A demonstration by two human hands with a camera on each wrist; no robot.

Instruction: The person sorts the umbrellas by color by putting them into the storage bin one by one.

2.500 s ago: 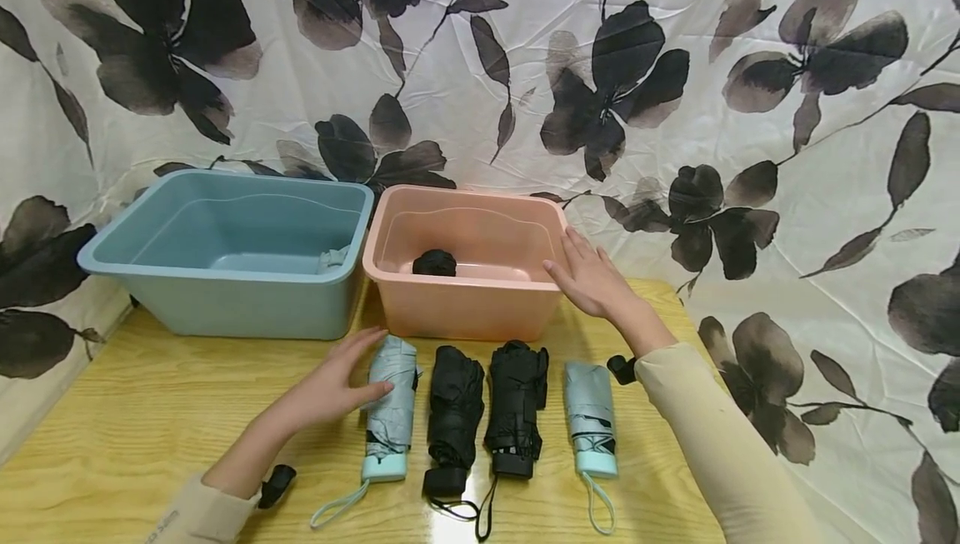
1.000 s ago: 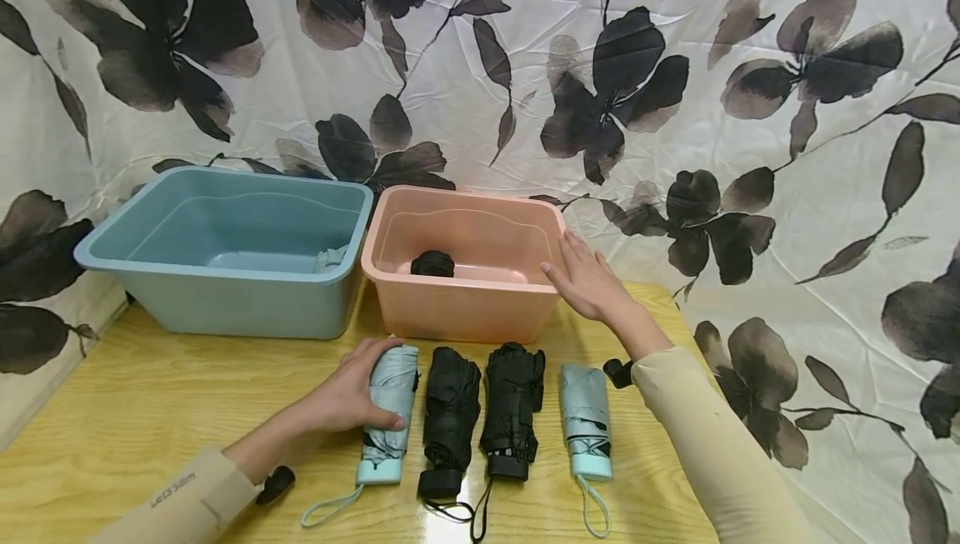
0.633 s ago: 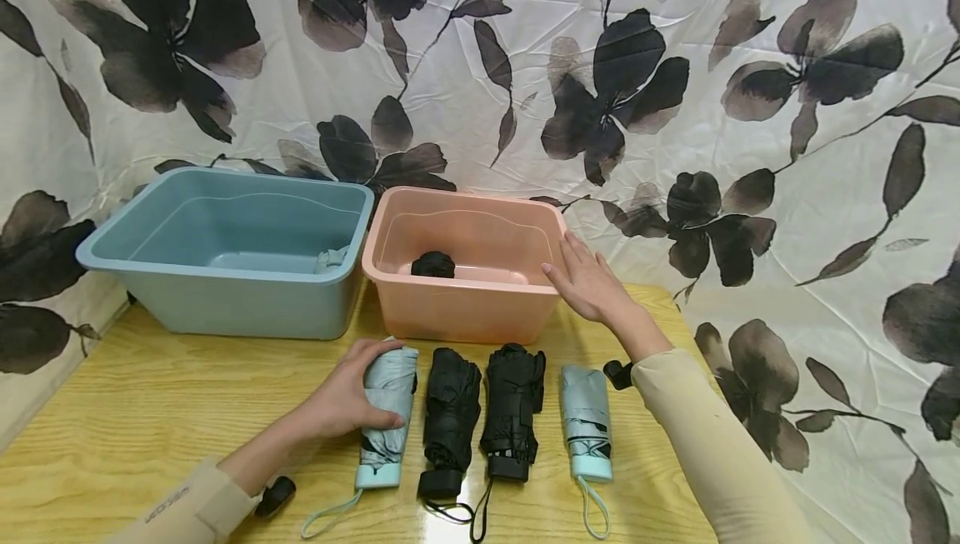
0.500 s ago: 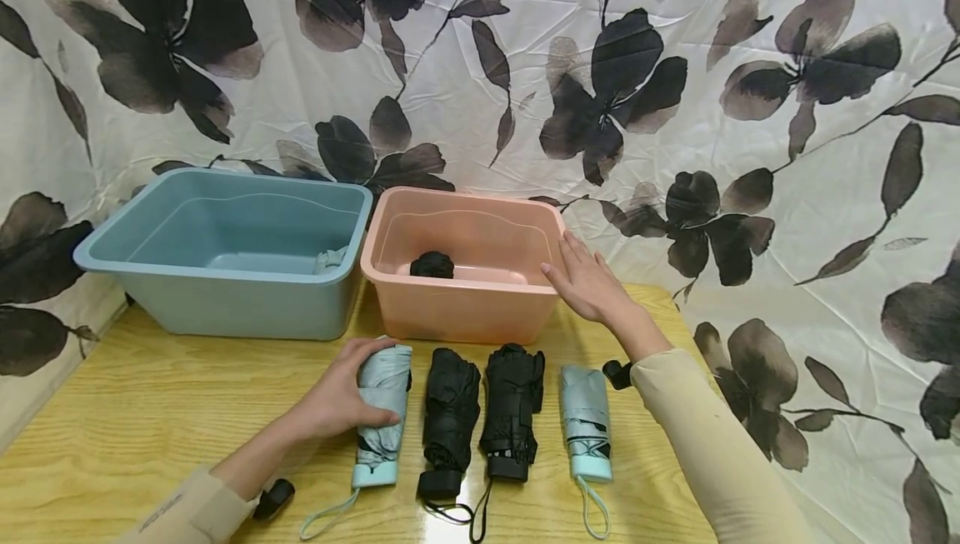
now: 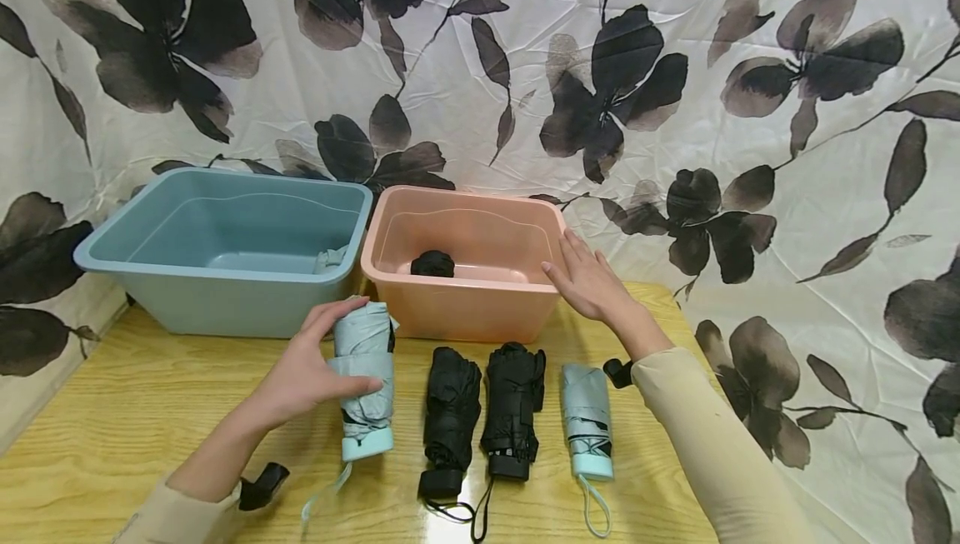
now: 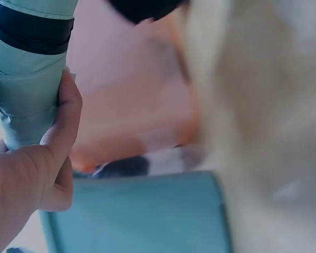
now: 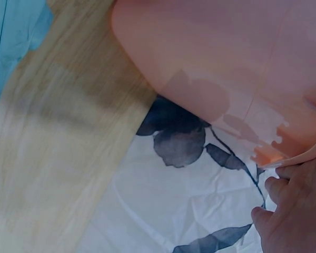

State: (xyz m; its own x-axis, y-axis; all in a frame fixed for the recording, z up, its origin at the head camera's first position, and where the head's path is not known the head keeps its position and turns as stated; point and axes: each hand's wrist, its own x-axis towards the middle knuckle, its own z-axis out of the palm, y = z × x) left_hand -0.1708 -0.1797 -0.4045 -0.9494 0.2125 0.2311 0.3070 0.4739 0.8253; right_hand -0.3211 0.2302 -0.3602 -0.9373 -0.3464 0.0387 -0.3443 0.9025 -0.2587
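Note:
In the head view my left hand (image 5: 303, 373) grips a folded light-blue umbrella (image 5: 365, 377), thumb across its front, lifted off the table with its wrist loop dangling. The left wrist view shows the same umbrella (image 6: 29, 79) with fingers wrapped about it and a dark band round its cloth. My right hand (image 5: 592, 277) rests with straight fingers on the right rim of the pink bin (image 5: 465, 311). Two folded black umbrellas, one left (image 5: 452, 411) and one right (image 5: 512, 411), lie side by side. Further right lies another light-blue umbrella (image 5: 587, 419).
A blue bin (image 5: 247, 302) stands left of the pink one, holding a pale-blue bundle (image 5: 332, 259) at its right end. Inside the pink bin is a black bundle (image 5: 432, 264). Behind the wooden table (image 5: 150, 427) hangs a floral cloth (image 5: 480, 69).
My left hand has closed round the leftmost light-blue umbrella, raised it from the table and moved it left, towards the blue bin. My right hand stays on the pink bin's rim.

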